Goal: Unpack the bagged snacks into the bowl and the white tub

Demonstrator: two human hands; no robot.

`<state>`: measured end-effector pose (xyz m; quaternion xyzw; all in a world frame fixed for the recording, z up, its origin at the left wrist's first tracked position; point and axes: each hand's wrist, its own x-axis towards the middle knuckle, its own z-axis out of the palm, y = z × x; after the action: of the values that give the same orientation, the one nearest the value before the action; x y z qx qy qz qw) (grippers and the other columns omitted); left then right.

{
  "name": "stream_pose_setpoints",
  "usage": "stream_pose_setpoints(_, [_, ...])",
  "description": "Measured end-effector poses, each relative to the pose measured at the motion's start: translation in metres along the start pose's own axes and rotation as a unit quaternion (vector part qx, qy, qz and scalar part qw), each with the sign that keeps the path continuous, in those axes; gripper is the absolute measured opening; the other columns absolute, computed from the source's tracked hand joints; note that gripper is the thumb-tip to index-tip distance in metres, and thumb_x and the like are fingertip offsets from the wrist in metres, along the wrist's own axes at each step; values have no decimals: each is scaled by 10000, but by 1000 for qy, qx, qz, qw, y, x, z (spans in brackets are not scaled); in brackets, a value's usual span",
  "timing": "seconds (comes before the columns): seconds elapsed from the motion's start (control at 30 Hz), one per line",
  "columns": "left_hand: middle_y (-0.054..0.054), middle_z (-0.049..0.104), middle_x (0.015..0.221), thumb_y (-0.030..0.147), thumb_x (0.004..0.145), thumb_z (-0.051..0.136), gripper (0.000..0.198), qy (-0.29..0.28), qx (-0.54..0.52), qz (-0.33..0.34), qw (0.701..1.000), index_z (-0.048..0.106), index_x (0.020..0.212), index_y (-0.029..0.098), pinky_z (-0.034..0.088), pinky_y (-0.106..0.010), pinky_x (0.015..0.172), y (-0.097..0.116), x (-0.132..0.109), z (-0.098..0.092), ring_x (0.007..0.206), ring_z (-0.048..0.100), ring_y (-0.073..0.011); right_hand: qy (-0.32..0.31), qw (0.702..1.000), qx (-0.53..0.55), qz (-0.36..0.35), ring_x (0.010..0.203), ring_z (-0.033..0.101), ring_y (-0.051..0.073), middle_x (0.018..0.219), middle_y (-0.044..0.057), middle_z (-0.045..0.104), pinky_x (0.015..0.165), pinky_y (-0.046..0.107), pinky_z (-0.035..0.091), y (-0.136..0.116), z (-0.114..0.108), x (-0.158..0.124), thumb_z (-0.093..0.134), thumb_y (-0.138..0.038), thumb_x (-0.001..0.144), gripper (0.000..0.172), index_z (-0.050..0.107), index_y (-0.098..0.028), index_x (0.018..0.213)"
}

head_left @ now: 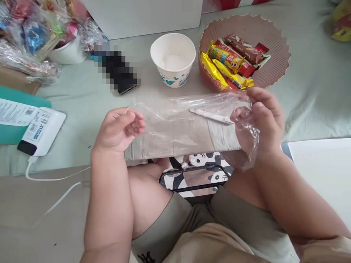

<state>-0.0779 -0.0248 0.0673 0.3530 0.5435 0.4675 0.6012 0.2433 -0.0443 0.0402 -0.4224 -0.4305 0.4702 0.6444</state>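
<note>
A sheet of clear plastic film is stretched between my two hands, above my lap and the near edge of the bed-like surface. My left hand is closed, thumb against curled fingers, on the film's left end. My right hand pinches the right end, where the film bunches and hangs down. A slim white stick-like tool reaches leftward from my right fingers; whether they grip it or it lies behind the film, I cannot tell. Just beyond the film stand a white paper cup and a pink ribbed bowl with wrapped snacks.
A phone lies left of the cup. Farther left are a pile of wrapped candies, a teal package and a white power bank with a cable. A white box stands behind. Between my legs is a panda-print case.
</note>
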Motion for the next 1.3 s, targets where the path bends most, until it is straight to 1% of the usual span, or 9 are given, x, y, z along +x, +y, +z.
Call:
stream_pose_setpoints(0.17, [-13,607,500,468,531,1032,374,-65,-40,73,994,798,618,190,440,-177,403,-7,4,3,436,527,-71,-58,997,-54,24,820,657,122,1164,-21,690,726,288,601,0,-8,-1,892,-345,718,699,599,-489,1336])
stream_pose_setpoints(0.37, [-22,741,933,476,742,912,433,72,-100,193,973,686,487,209,475,-171,593,-17,16,14,765,605,-82,0,967,-252,16,635,513,123,778,-27,588,613,293,474,-4,-6,-6,732,-282,858,285,653,-286,1132])
stream_pose_setpoints(0.53, [24,785,1196,525,897,740,589,22,-105,214,971,593,418,215,527,-273,988,-17,14,18,1250,652,-192,65,911,-387,-124,841,585,188,900,35,569,834,395,522,-6,-2,-4,739,-340,881,107,699,-246,849])
stream_pose_setpoints(0.7, [-15,808,920,678,749,789,409,-3,-114,201,973,806,725,271,614,-379,831,-12,9,21,876,746,-229,30,931,-317,-178,1165,671,253,1110,76,700,1110,490,479,-7,4,-3,671,-422,953,243,599,-252,795])
stream_pose_setpoints(0.83, [14,780,963,554,582,961,462,-36,-97,196,975,801,918,281,523,-279,530,-9,6,21,549,605,-115,30,970,-223,-88,750,711,198,738,-2,689,785,377,553,-10,9,-5,629,-499,980,315,478,-278,813])
stream_pose_setpoints(0.93, [41,739,842,374,595,982,508,-46,-89,159,982,756,1044,301,279,-228,400,-9,7,22,410,373,-34,23,984,-178,11,393,454,132,513,-108,503,478,292,364,-12,12,-7,636,-486,981,292,419,-307,904])
stream_pose_setpoints(1.03, [67,650,651,251,705,886,445,6,-65,116,991,706,1109,295,115,-234,397,-11,11,21,390,269,-33,38,980,-187,51,361,409,141,476,-129,473,446,293,320,-15,12,-9,675,-408,956,258,443,-318,1027])
stream_pose_setpoints(1.17, [93,475,501,251,762,820,324,61,-79,99,990,669,1047,244,49,-246,383,-10,15,19,361,202,-35,77,965,-233,-96,624,601,178,710,-19,610,627,335,462,-15,4,-11,710,-301,910,187,553,-302,1013])
stream_pose_setpoints(1.3, [119,330,419,306,732,836,385,-62,-82,13,995,668,1075,256,58,-222,353,-9,11,20,309,128,-33,36,956,-215,-198,836,657,228,878,56,655,797,403,522,-13,-4,-13,716,-433,918,170,654,-277,943])
